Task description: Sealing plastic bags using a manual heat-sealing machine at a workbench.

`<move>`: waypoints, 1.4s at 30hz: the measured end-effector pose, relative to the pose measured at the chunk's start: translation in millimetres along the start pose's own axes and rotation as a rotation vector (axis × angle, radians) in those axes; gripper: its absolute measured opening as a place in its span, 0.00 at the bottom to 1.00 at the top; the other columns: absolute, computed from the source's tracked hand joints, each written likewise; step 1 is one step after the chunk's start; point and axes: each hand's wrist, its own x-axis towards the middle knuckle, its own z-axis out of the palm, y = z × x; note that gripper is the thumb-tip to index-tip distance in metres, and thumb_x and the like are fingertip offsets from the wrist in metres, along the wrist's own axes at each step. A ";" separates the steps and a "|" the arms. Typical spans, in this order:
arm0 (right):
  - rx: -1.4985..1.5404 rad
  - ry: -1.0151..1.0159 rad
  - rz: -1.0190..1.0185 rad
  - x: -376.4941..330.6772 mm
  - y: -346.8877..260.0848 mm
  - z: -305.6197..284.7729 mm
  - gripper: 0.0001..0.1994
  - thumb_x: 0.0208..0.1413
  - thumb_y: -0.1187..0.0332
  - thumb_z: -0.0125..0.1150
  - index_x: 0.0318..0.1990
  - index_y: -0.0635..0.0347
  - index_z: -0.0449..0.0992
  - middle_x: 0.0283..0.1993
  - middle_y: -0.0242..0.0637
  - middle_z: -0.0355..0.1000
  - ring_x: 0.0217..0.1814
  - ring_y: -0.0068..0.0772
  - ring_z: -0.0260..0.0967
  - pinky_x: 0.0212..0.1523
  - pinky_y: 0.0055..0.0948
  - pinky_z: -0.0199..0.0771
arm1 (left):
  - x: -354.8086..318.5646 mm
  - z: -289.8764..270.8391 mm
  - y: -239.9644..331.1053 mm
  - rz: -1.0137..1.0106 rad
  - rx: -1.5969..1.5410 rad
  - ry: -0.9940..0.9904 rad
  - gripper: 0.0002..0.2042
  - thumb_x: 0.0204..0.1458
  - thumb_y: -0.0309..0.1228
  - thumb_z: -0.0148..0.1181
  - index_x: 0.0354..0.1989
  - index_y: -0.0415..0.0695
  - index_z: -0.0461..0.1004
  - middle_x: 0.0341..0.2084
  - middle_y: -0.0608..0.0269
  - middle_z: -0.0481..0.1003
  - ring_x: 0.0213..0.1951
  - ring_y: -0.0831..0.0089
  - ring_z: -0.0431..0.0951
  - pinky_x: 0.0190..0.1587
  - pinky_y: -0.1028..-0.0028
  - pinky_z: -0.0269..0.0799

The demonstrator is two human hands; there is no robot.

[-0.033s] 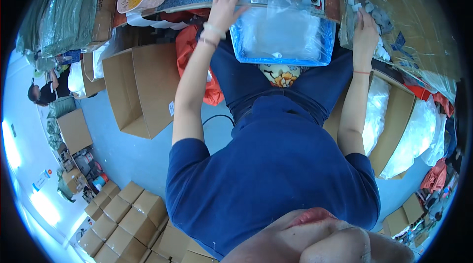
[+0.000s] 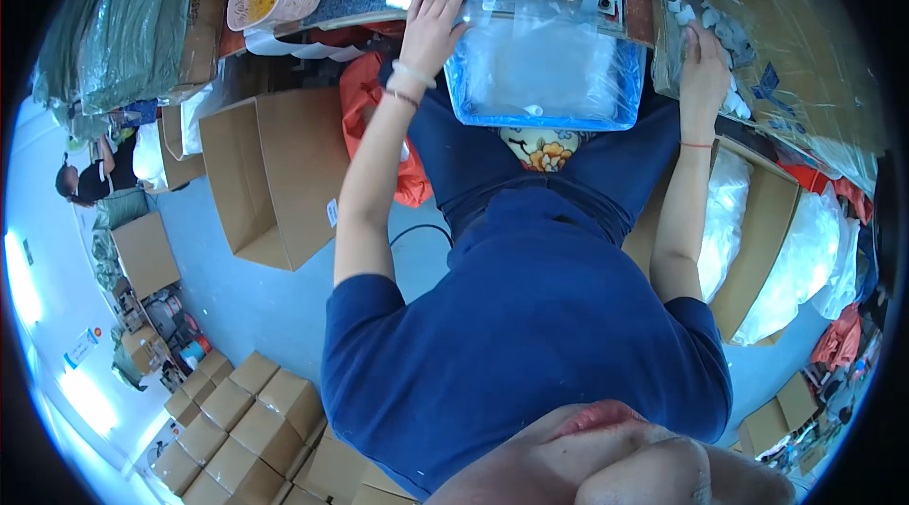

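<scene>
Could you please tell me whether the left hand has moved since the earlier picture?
No. The left hand lies at the same upper left corner of the blue plastic tray as before.

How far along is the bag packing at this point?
Done: clear bags already fill the blue bin on the lap. In hand: the left hand rests on plastic at the bin's top corner; the right hand reaches white pieces. Left: those pieces remain on the bench.

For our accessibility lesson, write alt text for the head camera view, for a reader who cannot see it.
Seen from above, a seated person in a blue shirt rests the left hand on clear plastic bags in a blue tray on their lap, while the right hand touches small white items beside it. Open cardboard boxes stand on the floor.
</scene>
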 end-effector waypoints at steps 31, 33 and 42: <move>0.837 -0.449 -0.027 -50.2 -134.2 -25.0 0.10 0.54 0.72 0.66 0.44 0.61 0.80 0.44 0.34 0.77 0.44 0.23 0.73 0.46 0.22 0.72 | 7.4 -77.3 55.9 -0.694 -0.986 -0.270 0.11 0.51 0.31 0.69 0.39 0.38 0.83 0.27 0.68 0.81 0.29 0.87 0.74 0.34 0.84 0.70; 0.879 -0.263 -0.187 -32.4 -136.9 -30.3 0.11 0.53 0.72 0.67 0.45 0.61 0.80 0.44 0.35 0.78 0.45 0.24 0.73 0.47 0.23 0.72 | 15.1 -83.8 68.0 -0.682 -1.029 -0.298 0.11 0.51 0.32 0.69 0.39 0.38 0.82 0.26 0.67 0.81 0.29 0.87 0.74 0.33 0.83 0.70; 0.473 -0.703 -0.405 8.9 -133.0 -46.6 0.11 0.56 0.65 0.62 0.43 0.60 0.78 0.43 0.39 0.77 0.46 0.40 0.74 0.48 0.31 0.72 | 14.1 -76.3 76.9 -0.575 -1.376 -0.654 0.12 0.54 0.32 0.65 0.41 0.37 0.81 0.33 0.60 0.82 0.33 0.78 0.79 0.39 0.78 0.75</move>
